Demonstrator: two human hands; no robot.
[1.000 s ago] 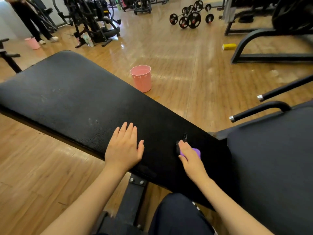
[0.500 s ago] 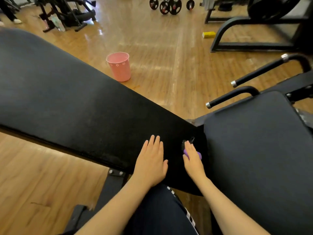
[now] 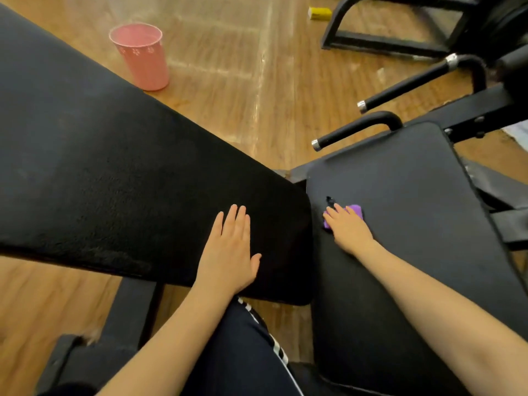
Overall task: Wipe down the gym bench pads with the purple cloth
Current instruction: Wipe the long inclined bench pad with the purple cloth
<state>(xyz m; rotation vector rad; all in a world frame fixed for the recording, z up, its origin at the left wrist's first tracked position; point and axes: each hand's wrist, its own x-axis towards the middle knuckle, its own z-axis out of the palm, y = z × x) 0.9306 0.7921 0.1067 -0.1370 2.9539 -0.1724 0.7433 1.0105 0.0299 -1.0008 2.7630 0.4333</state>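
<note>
With the left hand [image 3: 228, 252] flat near the long back pad's [image 3: 114, 172] end, the right hand [image 3: 347, 227] presses the purple cloth [image 3: 355, 210] onto the seat pad's [image 3: 414, 195] near-left edge, its wiping apparently just beginning; broad strokes outward come next.

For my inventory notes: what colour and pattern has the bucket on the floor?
Pink bucket, with small white flower-like marks below its rim; head view.
</note>
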